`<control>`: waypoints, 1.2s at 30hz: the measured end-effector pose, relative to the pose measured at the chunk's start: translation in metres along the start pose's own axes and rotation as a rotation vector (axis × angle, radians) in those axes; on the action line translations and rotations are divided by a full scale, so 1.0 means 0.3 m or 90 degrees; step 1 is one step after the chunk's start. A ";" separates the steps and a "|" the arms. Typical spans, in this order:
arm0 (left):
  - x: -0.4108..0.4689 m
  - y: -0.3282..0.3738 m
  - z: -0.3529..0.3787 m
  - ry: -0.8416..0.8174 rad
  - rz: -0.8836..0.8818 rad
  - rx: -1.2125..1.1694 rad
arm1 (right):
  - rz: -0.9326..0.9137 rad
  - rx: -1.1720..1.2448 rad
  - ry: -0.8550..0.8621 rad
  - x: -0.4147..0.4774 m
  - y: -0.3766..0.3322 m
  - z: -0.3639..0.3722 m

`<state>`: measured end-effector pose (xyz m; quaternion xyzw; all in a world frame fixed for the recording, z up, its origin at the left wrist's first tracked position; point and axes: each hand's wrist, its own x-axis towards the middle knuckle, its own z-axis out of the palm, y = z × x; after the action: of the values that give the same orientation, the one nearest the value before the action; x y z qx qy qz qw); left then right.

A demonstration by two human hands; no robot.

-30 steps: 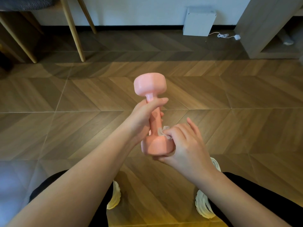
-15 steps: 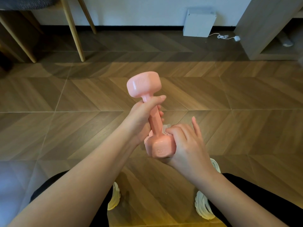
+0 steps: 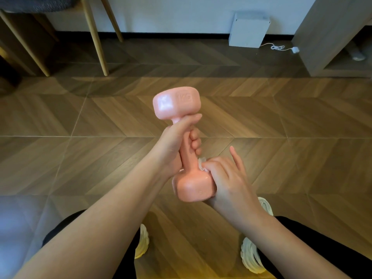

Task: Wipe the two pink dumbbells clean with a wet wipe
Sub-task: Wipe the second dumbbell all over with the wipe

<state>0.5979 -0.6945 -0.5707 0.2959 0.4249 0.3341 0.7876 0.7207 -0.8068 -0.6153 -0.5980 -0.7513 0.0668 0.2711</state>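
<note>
— Left hand (image 3: 171, 146)?
— Grips the pink dumbbell (image 3: 177, 106) by the handle, with fingers (image 3: 194, 140) curled tight round the shaft and thumb stretched up to the neck under the upper head.
— And the dumbbell itself?
— Held in the air over the wooden floor (image 3: 281, 137), tilted, with one head just above the left fingers and the other just below them, nearer the body. Shows a raised "1KG" on the upper head.
— Right hand (image 3: 229, 184)?
— Pinches a crumpled wet wipe (image 3: 202, 165) under curled fingers (image 3: 214, 167), pressed on the shoulder of the lower head, right where the handle joins. Cups that head from the side. Points one finger up straight, clear of the wipe.
— Gap between the two sets of fingers?
— Small: just apart, with the wipe directly below the left fingertips.
— Anything else around?
— Below the right fingers, pale shoes (image 3: 250, 256) on the floor and dark trouser legs (image 3: 322, 238). Far beyond the left fingers, wooden chair legs (image 3: 94, 37). Far beyond the right ones, a white box (image 3: 248, 30) against the wall, with a white cable (image 3: 278, 47) just beside it.
</note>
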 end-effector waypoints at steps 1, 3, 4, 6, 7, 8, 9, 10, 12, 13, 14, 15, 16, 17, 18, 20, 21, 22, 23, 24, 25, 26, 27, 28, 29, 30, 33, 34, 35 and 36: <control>0.000 0.000 -0.001 -0.003 0.006 0.012 | -0.002 0.006 -0.004 0.001 0.001 -0.001; 0.001 -0.002 -0.008 0.023 0.025 0.050 | 0.005 0.015 -0.015 -0.001 0.007 -0.005; 0.001 -0.006 -0.012 0.037 0.033 0.055 | 0.006 0.014 -0.020 -0.004 0.011 -0.007; 0.003 -0.015 -0.021 0.060 0.023 0.048 | 0.001 -0.001 -0.032 -0.010 0.017 -0.005; 0.005 -0.019 -0.023 0.068 0.011 0.048 | -0.004 -0.010 -0.040 -0.013 0.018 -0.002; 0.005 -0.021 -0.024 0.064 -0.001 0.052 | -0.010 -0.012 -0.048 -0.014 0.017 0.001; 0.002 -0.021 -0.021 0.044 -0.014 0.058 | -0.018 -0.007 -0.053 -0.014 0.016 0.005; -0.001 -0.016 -0.017 0.014 -0.021 0.059 | -0.024 0.001 -0.055 -0.014 0.015 0.008; -0.001 -0.007 -0.009 -0.047 -0.013 0.056 | -0.025 0.007 -0.052 -0.012 0.014 0.008; -0.001 -0.006 -0.007 -0.058 0.000 0.062 | -0.019 0.003 -0.048 -0.010 0.015 0.005; 0.001 -0.006 -0.005 -0.051 0.015 0.070 | -0.010 -0.004 -0.045 -0.009 0.016 0.001; 0.002 -0.006 -0.004 -0.028 0.026 0.083 | -0.001 -0.011 -0.046 -0.010 0.018 -0.005; 0.004 -0.011 -0.009 0.005 0.030 0.100 | 0.004 -0.015 -0.054 -0.012 0.018 -0.010; 0.006 -0.017 -0.012 0.033 0.029 0.112 | 0.005 -0.017 -0.063 -0.014 0.016 -0.014; 0.009 -0.022 -0.012 0.050 0.024 0.113 | 0.002 -0.016 -0.076 -0.016 0.014 -0.015; 0.007 -0.028 -0.010 0.048 0.003 0.093 | -0.003 -0.006 -0.112 -0.016 0.010 -0.015; 0.006 -0.029 -0.009 0.036 -0.002 0.082 | -0.004 -0.001 -0.135 -0.013 0.010 -0.015; 0.005 -0.027 -0.007 0.017 0.004 0.077 | -0.002 0.006 -0.157 -0.007 0.012 -0.016; 0.007 -0.026 -0.005 0.003 0.015 0.072 | 0.003 0.018 -0.178 -0.002 0.015 -0.019; 0.009 -0.025 -0.004 0.001 0.025 0.065 | 0.014 0.040 -0.199 0.002 0.021 -0.023; 0.010 -0.023 -0.006 0.010 0.036 0.062 | 0.029 0.073 -0.215 0.006 0.028 -0.030; 0.011 -0.022 -0.010 0.028 0.047 0.071 | 0.046 0.115 -0.227 0.008 0.034 -0.038; 0.011 -0.024 -0.017 0.046 0.059 0.096 | 0.055 0.155 -0.232 0.007 0.042 -0.045; 0.011 -0.024 -0.025 0.055 0.069 0.137 | 0.059 0.180 -0.231 0.003 0.049 -0.049; 0.010 -0.024 -0.037 0.057 0.071 0.188 | 0.071 0.193 -0.223 -0.003 0.057 -0.054; 0.007 -0.023 -0.046 0.054 0.065 0.236 | 0.101 0.202 -0.202 -0.008 0.066 -0.060; -0.006 -0.041 -0.075 0.055 0.039 0.331 | 0.221 0.229 -0.007 0.000 0.098 -0.098; -0.012 -0.053 -0.081 0.057 0.040 0.348 | 0.248 0.240 0.081 0.008 0.109 -0.115; -0.017 -0.067 -0.087 0.056 0.052 0.366 | 0.264 0.253 0.157 0.016 0.120 -0.133; -0.020 -0.082 -0.093 0.051 0.074 0.398 | 0.267 0.262 0.217 0.023 0.132 -0.150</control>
<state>0.5779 -0.7090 -0.5991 0.5339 0.5202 0.2433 0.6206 0.7760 -0.7993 -0.5918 -0.6750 -0.5264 0.1706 0.4880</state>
